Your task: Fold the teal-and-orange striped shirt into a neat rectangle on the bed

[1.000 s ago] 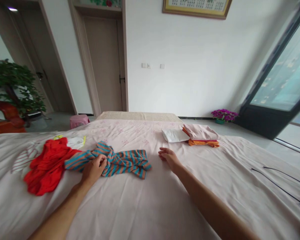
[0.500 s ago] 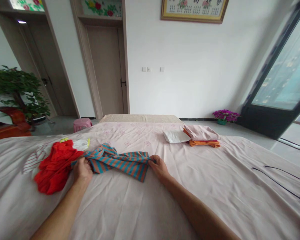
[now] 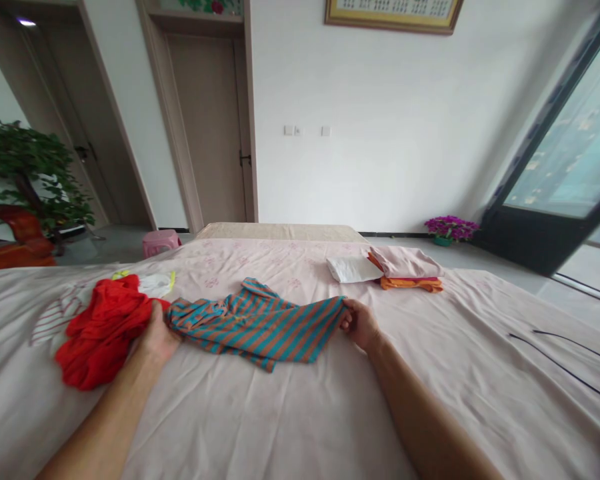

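A striped shirt in teal and brown is stretched sideways over the bed sheet, its left end bunched up. My right hand pinches its upper right corner and lifts it slightly. At the bunched left end, my left hand is closed on the cloth, its fingers partly hidden. Just left of that hand lies a crumpled red garment. Behind the red one are a white garment with yellow edging and a white piece with red stripes.
A folded stack of pink and orange cloth sits at the back right, with a folded white cloth against it. Black cords lie on the sheet at right. Beyond the bed stand a pink stool and purple flowers.
My right hand has moved right, drawing the striped shirt out wider and flatter. My left hand stays at the shirt's left end. The view has tipped slightly downward.
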A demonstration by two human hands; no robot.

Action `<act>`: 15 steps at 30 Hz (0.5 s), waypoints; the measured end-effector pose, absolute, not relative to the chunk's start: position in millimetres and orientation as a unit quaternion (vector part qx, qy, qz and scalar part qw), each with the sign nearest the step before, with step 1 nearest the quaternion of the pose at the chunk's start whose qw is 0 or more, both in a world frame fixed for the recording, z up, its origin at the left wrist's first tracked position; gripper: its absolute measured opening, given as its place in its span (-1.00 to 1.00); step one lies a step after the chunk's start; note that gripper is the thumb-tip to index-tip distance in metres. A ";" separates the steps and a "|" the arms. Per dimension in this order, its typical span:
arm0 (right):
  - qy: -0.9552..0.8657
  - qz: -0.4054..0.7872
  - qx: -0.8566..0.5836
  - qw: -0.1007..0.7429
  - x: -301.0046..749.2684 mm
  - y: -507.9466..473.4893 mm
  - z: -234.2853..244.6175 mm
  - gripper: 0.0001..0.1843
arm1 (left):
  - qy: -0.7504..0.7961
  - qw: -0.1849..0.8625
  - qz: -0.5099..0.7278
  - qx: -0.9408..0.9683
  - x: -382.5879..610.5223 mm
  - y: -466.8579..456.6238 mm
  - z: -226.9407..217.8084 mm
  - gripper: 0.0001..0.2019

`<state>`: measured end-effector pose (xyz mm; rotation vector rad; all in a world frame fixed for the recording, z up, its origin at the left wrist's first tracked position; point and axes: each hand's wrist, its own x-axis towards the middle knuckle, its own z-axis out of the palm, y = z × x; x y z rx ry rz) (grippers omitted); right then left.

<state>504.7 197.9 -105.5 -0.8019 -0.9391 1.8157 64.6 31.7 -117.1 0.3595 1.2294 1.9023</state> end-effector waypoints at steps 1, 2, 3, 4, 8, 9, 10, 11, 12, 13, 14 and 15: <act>-0.405 0.727 -0.330 0.445 501.0 195.1 -107.4 -0.63 | 0.534 0.383 0.730 0.190 65.2 31.9 -120.1 -0.68; -0.432 0.712 -0.335 0.442 496.2 192.0 -109.0 -0.63 | 0.584 0.340 0.698 0.236 65.9 32.0 -123.2 -0.67; -0.456 0.693 -0.340 0.444 491.1 189.1 -110.3 -0.62 | 0.632 0.298 0.661 0.274 66.6 31.9 -126.3 -0.62; -0.476 0.674 -0.343 0.449 486.4 186.6 -111.0 -0.60 | 0.674 0.267 0.618 0.304 67.3 31.7 -129.4 -0.57; -0.505 0.654 -0.326 0.459 479.6 181.1 -110.5 -0.59 | 0.768 0.180 0.499 0.359 68.0 30.5 -139.4 -0.69; -0.509 0.659 -0.318 0.453 480.5 180.2 -110.0 -0.60 | 0.774 0.146 0.500 0.360 67.9 30.4 -140.7 -0.72; -0.515 0.667 -0.308 0.442 481.8 179.0 -109.3 -0.61 | 0.774 0.119 0.513 0.353 68.1 30.3 -141.3 -0.74; -0.521 0.676 -0.299 0.426 483.0 177.4 -108.4 -0.63 | 0.764 0.106 0.538 0.340 68.8 30.4 -141.0 -0.75; -0.530 0.686 -0.290 0.405 483.7 175.0 -107.2 -0.64 | 0.744 0.111 0.576 0.321 70.1 30.8 -139.8 -0.74; -0.540 0.699 -0.281 0.375 483.6 171.9 -105.7 -0.66 | 0.715 0.134 0.620 0.295 72.2 31.3 -137.5 -0.73; -0.552 0.713 -0.271 0.337 482.4 168.0 -103.9 -0.67 | 0.677 0.167 0.664 0.268 75.5 32.1 -134.2 -0.72; -0.566 0.725 -0.258 0.295 480.3 163.6 -101.8 -0.67 | 0.635 0.205 0.704 0.245 80.0 32.8 -129.8 -0.72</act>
